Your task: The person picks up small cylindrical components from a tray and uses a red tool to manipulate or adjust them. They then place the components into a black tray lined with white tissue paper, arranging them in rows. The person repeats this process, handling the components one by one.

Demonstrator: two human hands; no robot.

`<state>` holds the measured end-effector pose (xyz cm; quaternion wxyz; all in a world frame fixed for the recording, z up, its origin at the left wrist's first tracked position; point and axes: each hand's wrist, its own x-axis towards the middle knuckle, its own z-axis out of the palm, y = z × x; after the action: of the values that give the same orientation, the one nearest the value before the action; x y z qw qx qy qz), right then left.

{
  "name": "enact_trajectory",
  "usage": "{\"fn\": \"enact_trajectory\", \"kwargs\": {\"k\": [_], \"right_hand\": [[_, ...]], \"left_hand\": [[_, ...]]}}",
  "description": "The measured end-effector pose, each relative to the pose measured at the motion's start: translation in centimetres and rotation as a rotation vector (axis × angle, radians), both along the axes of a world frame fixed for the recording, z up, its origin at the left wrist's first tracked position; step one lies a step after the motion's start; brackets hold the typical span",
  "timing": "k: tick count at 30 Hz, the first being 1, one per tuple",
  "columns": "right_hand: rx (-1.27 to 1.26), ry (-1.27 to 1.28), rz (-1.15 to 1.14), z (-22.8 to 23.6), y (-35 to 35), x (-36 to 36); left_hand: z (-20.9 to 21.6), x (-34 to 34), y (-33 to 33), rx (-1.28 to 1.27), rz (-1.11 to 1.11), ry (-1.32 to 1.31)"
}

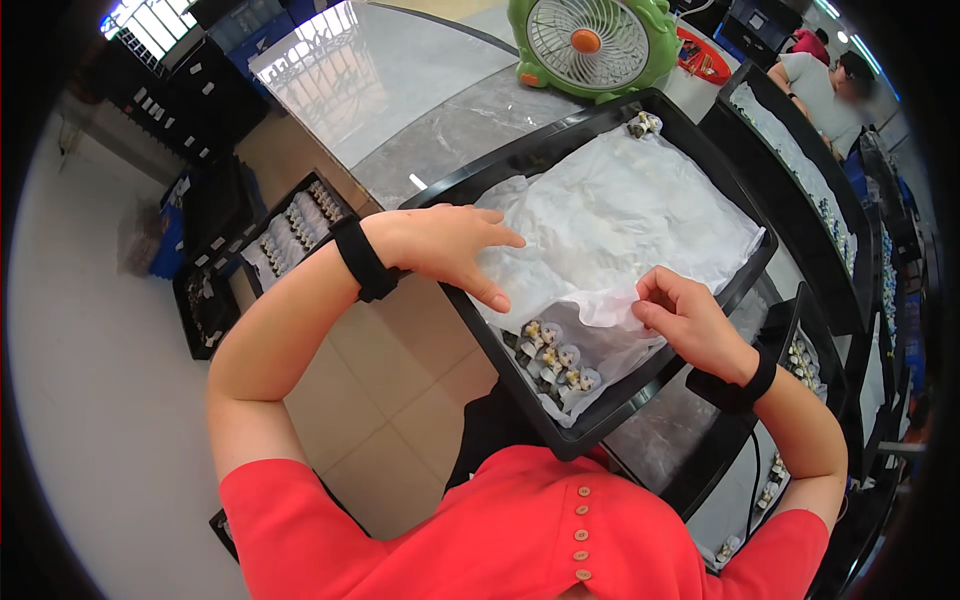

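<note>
In front of me a black plastic tray [600,425] holds a sheet of thin white tissue paper [610,215] that covers most of it. At the tray's near left corner several small painted figurines [550,355] show in a row, uncovered. One more figurine [643,125] sits at the far corner on the paper. My left hand [455,250] is over the tray's left side, fingers spread, close above the paper. With thumb and fingers closed, my right hand [690,320] pinches the near edge of the paper. What lies beneath the paper is hidden.
A green fan [590,45] stands on the grey marbled table [460,120] beyond the tray. More black trays with figurines [300,225] are on the left. On the right stand further trays [800,160], and a person [825,95] sits beyond them.
</note>
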<state>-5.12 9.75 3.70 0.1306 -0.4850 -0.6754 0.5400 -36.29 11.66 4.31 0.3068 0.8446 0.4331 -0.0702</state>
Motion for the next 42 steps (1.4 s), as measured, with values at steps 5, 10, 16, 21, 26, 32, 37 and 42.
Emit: {"fn": "enact_trajectory", "kwargs": {"k": [5, 10, 16, 21, 26, 32, 37, 42], "right_hand": [[-0.093, 0.099, 0.017, -0.4, -1.0, 0.5], [-0.092, 0.118, 0.141, -0.2, -1.8, 0.6], [0.002, -0.033, 0.325, 0.3, -2.3, 0.9], [-0.032, -0.083, 0.298, 0.1, -2.1, 1.2], [0.002, -0.066, 0.321, -0.3, -1.8, 1.3], [0.001, -0.104, 0.356, -0.2, -1.7, 1.5], [0.028, -0.1, 0.405, -0.1, -1.7, 1.3], [0.018, -0.09, 0.418, 0.1, -1.5, 1.0]], "left_hand": [[0.2, 0.9, -0.5, 0.122, -0.1, 0.098], [-1.7, 0.8, 1.7, 0.015, 0.125, 0.091], [-2.2, 1.1, 3.2, 0.041, 0.214, 0.256], [-1.9, 1.5, 3.0, -0.004, 0.206, 0.182], [-1.6, 1.1, 2.8, -0.113, 0.181, 0.1], [1.4, 1.9, 2.9, -0.108, 0.41, -0.015], [2.4, 1.6, 3.4, -0.114, 0.438, -0.119], [3.0, 1.9, 3.4, -0.048, 0.446, -0.132]]}}
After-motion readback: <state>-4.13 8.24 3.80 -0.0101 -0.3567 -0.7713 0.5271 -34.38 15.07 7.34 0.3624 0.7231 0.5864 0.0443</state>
